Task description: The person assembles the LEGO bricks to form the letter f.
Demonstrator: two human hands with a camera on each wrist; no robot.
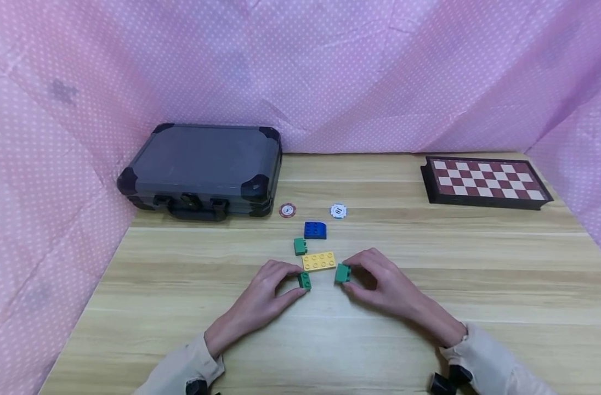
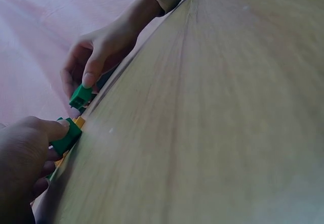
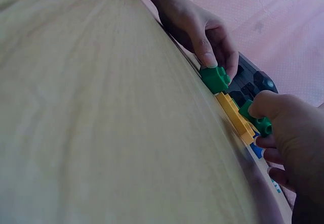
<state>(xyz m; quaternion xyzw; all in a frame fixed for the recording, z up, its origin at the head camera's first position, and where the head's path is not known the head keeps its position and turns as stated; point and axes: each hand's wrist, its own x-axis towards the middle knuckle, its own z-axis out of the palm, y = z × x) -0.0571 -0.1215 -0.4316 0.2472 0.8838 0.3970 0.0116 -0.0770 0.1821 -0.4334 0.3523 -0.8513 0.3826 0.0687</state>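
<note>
Between thumb and fingers my left hand (image 1: 263,293) pinches a small green toy brick (image 1: 305,281), its studs facing up in the head view. My right hand (image 1: 386,282) pinches another green brick (image 1: 342,273), turned so its studs point sideways to the right. A yellow brick (image 1: 318,261) with two rows of studs lies on the table just beyond and between the two hands. Past its left end a third green brick (image 1: 300,246) lies on its side. Farther back sits a blue brick (image 1: 315,230) with one rounded corner.
A dark grey hard case (image 1: 202,164) lies at the back left of the wooden table (image 1: 478,263). A red poker chip (image 1: 287,210) and a white poker chip (image 1: 338,210) lie behind the bricks. At the back right is a checkered board box (image 1: 485,181). Pink dotted cloth (image 1: 330,77) hangs behind.
</note>
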